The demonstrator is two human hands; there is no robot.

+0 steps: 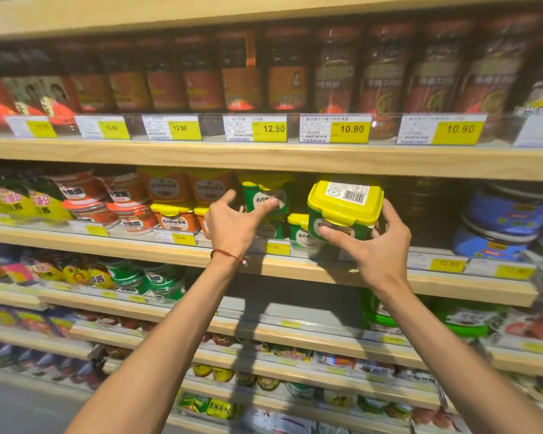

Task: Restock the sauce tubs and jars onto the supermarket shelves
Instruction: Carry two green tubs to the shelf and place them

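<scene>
Red round tubs (123, 198): stacked and leaning, toward the 9 o'clock end of the middle shelf (295, 270).
Orange tubs (170, 186): at 3 o'clock of the red ones, in two levels. The lower level has yellow lids.
Left hand (239, 227): raised in front of the shelf with the fingers loose and the thumb up. The forefinger stretches toward 2 o'clock across the front label of the upper green tub. It grips nothing.
Red cord (226, 253): round the left wrist, at 6 o'clock of that hand.
Upper green tub (264, 192): yellow-lidded and upright on top of another green tub, at 3 o'clock of the orange tubs.
Jars (289, 79): a blurred row on the shelf above, at 12 o'clock.
Lower green tub (300, 234): on the shelf, at 7 o'clock of the held tub.
Held tub (345, 208): green with a yellow lid, tipped so the lid and its barcode sticker face the camera. It is at the shelf front, at 3 o'clock of the upper green tub.
Right hand (376, 245): grips the held tub from 5 o'clock, with the thumb across the front label and the fingers curled round the right side.
Blue tubs (508, 220): stacked toward the 3 o'clock end, well apart from the held tub.
</scene>
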